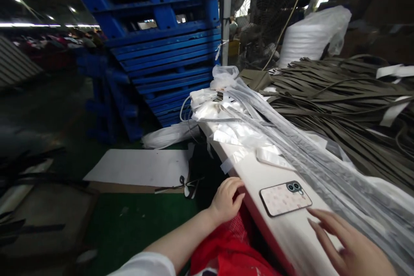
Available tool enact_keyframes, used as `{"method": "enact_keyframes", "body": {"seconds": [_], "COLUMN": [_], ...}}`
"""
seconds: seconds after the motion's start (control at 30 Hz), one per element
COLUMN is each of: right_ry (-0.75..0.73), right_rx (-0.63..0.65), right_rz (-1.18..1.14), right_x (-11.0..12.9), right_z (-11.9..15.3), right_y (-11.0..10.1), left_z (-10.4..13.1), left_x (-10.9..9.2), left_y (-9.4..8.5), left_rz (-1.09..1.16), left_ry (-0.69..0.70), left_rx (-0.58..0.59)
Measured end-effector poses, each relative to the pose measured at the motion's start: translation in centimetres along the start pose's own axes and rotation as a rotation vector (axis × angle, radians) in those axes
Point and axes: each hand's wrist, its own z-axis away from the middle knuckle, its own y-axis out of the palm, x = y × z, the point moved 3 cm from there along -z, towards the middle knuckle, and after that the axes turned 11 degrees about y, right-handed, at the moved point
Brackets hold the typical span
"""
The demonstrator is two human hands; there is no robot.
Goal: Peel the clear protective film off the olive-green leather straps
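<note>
A smartphone (pixel 284 198) in a pale patterned case lies on the white tabletop (pixel 255 172), its camera lenses facing up. My right hand (pixel 349 241) is beside the phone's near right corner, fingers stretched and apart, with nothing in them. At the table's left edge is my left hand (pixel 228 198), its fingers loosely bent and the thumb apart from them; no object shows in it. Just beyond the phone lies a flat white, rounded item (pixel 274 158). Long clear plastic sleeves (pixel 291 146) run along the table to the right.
Blue plastic pallets (pixel 168 60) are stacked beyond the table. Dark olive strips (pixel 336 90) are heaped at the right, with a plastic-wrapped white roll (pixel 304 43) behind. A white sheet (pixel 142 167) lies on the green floor (pixel 142 220), and a metal post (pixel 227 17) stands behind the table.
</note>
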Motion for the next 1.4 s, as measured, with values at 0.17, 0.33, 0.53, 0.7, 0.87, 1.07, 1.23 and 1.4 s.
{"method": "enact_keyframes", "body": {"seconds": [0.17,0.33,0.53,0.7,0.87,1.07,1.23,1.4], "right_ry": [-0.15,-0.156,-0.105,-0.161,-0.177,-0.172,-0.257,-0.335], "right_rx": [0.127,0.083,0.038,0.118,0.106,0.058,0.05,0.047], "right_rz": [-0.01,0.085,0.216,0.293,0.338,0.448,0.446,0.378], "right_x": [10.1,11.8,11.1,10.4,9.9,9.5,9.8,9.8], "right_z": [-11.4,-17.3,-20.0,-19.9,-19.6,-20.7,-20.2,-18.7], "right_y": [8.0,14.6,16.3,16.3,15.7,14.9,13.7,12.6], "left_z": [2.2,4.5,6.3,6.3,5.4,4.8,5.1,4.9], "left_x": [0.2,1.4,3.3,4.3,4.5,4.1,3.9,3.7], "left_y": [-1.5,-3.4,-5.0,-4.5,-3.7,-3.6,-3.7,-3.4], "left_rz": [0.025,0.025,0.002,0.023,0.063,0.073,0.06,0.059], "left_ry": [-0.071,-0.137,-0.236,-0.244,-0.225,-0.213,-0.219,-0.196], "left_rx": [-0.015,-0.036,-0.053,-0.064,-0.072,-0.062,-0.055,-0.044]}}
